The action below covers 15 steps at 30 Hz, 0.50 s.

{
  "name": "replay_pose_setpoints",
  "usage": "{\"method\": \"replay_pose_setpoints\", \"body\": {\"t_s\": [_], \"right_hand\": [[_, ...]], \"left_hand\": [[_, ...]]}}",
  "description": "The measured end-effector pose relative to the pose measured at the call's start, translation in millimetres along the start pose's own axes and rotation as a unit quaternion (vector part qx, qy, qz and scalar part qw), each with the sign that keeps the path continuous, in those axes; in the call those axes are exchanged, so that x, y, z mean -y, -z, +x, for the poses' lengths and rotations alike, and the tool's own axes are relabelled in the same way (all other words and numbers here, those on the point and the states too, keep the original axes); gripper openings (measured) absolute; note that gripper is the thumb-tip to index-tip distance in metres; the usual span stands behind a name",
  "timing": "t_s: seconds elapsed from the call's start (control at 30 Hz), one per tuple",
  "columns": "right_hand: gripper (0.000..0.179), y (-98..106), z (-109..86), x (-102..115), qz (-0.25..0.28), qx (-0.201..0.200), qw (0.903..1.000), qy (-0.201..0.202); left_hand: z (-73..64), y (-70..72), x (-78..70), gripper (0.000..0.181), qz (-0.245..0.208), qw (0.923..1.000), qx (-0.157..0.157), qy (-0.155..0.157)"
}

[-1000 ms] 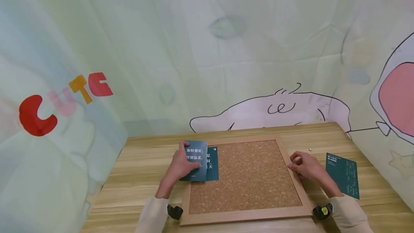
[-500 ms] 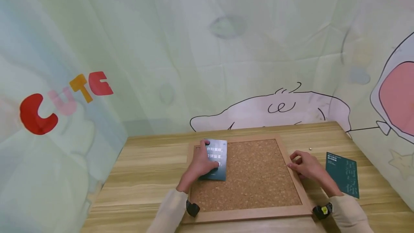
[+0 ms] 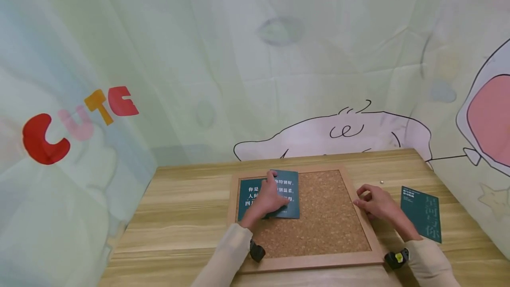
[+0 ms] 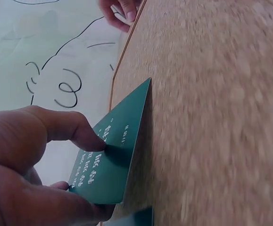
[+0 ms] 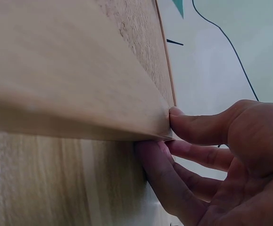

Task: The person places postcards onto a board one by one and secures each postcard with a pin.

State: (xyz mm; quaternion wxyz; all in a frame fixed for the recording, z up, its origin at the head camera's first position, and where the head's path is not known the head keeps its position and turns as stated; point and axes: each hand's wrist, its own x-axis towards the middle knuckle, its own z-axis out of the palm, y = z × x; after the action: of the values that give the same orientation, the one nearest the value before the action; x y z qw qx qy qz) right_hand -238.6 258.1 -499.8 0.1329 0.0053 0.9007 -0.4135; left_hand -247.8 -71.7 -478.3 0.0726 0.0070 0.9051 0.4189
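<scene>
My left hand [image 3: 266, 199] holds a dark green card [image 3: 292, 191] with white lettering over the cork board [image 3: 326, 234], thumb on its printed face. In the left wrist view, the held card [image 4: 122, 155] is tilted, its right edge close to the cork. A second green lettered card [image 3: 246, 189] lies at the board's upper left, partly covered by my left hand. My right hand [image 3: 378, 205] is at the right side of the board's wooden frame. In the right wrist view, thumb and forefinger pinch the frame [image 5: 94, 103] at its edge.
Another green card [image 3: 421, 214] lies on the wooden table [image 3: 175, 216], right of my right hand. A tiny shiny object [image 3: 381, 182] sits near the back right. A printed curtain [image 3: 199, 79] hangs behind the table.
My left hand has carried its card rightward from the board's left edge, across the second card, uncovering much of that one's lettering. My right hand has stayed at the frame.
</scene>
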Motion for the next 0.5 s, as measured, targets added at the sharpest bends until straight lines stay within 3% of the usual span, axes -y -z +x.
{"method": "replay_pose_setpoints", "body": {"t_s": [0.23, 0.5], "right_hand": [[0.032, -0.9, 0.0, -0.6, 0.000, -0.002, 1.0000, 0.002], [0.031, -1.4, -0.4, -0.4, -0.002, -0.007, 1.0000, 0.007]], "left_hand": [[1.0, -12.8, -8.2, 0.087, 0.004, 0.9998, 0.018, 0.003], [0.1, -14.0, -11.1, 0.086, 0.038, 0.9984, 0.040, 0.014]]}}
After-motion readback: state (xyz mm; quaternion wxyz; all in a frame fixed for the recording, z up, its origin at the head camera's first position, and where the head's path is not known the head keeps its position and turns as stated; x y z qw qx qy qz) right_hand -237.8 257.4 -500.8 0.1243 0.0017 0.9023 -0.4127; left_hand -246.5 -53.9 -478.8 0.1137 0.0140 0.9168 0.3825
